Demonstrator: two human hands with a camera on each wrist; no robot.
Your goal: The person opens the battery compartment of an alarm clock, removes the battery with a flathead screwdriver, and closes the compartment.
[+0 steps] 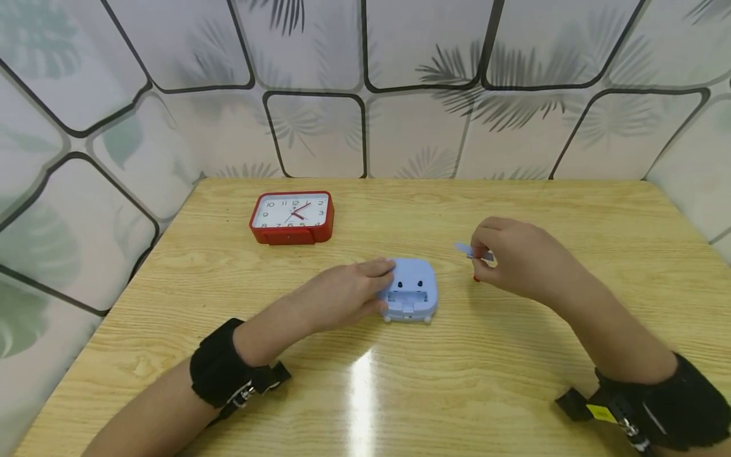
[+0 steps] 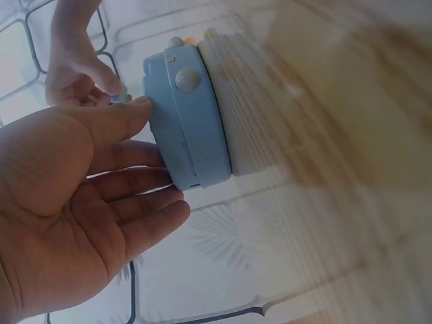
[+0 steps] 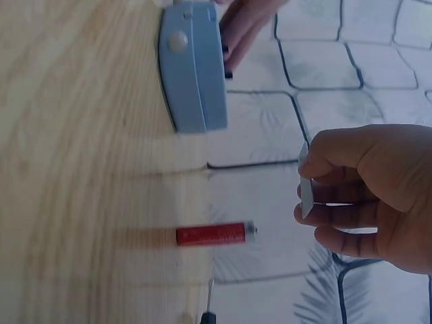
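A light blue clock (image 1: 408, 279) lies back up on the table, its battery compartment uncovered and two dark knobs showing. My left hand (image 1: 356, 289) holds it by its left side; in the left wrist view the thumb is at the back edge and the fingers reach along the side. To the right, my right hand (image 1: 522, 260) pinches a small, flat, pale blue cover (image 3: 306, 181) between thumb and fingers, above the table. A red battery (image 3: 212, 233) stands upright on the table near that hand; in the head view the hand mostly hides it.
A red alarm clock (image 1: 292, 216) with a white dial stands farther back on the left. The wooden table (image 1: 457, 393) meets a patterned wall (image 1: 422, 127) at the back. A thin shaft with a dark part (image 3: 208, 316) shows at the right wrist view's lower edge, unclear.
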